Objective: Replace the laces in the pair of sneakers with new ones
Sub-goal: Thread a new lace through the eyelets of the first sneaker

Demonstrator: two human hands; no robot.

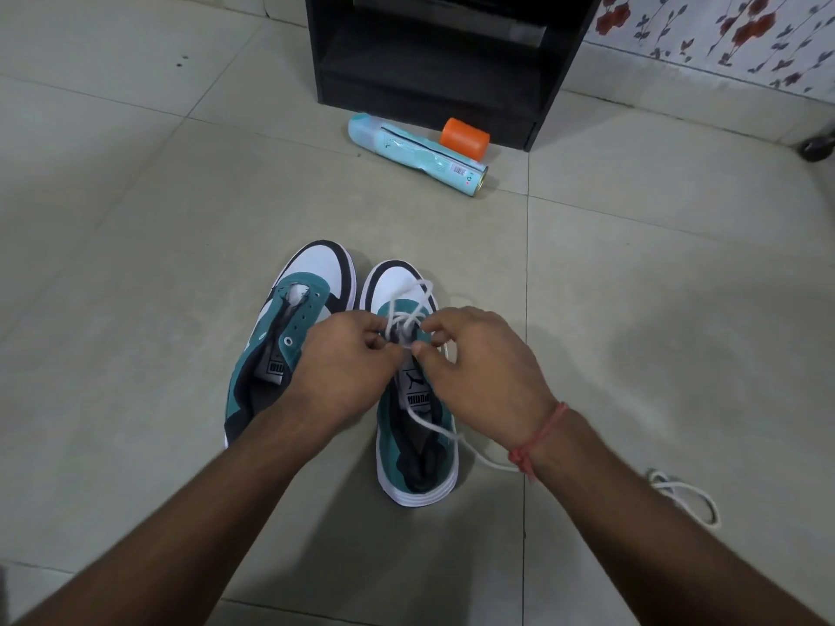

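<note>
A pale blue spray can [418, 155] lay on its side on the tiled floor [135, 210], with an orange cap [465, 138] just beside it. Behind them stood a black cabinet [445, 61]. A floral wall [723, 33] showed at top right, and a dark wheel [818, 149] at the right edge.

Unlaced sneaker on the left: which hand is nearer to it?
Left. The left hand lies against the unlaced sneaker, overlapping its inner edge while pinching the white lace. The right hand is over the other sneaker, farther away.
</note>
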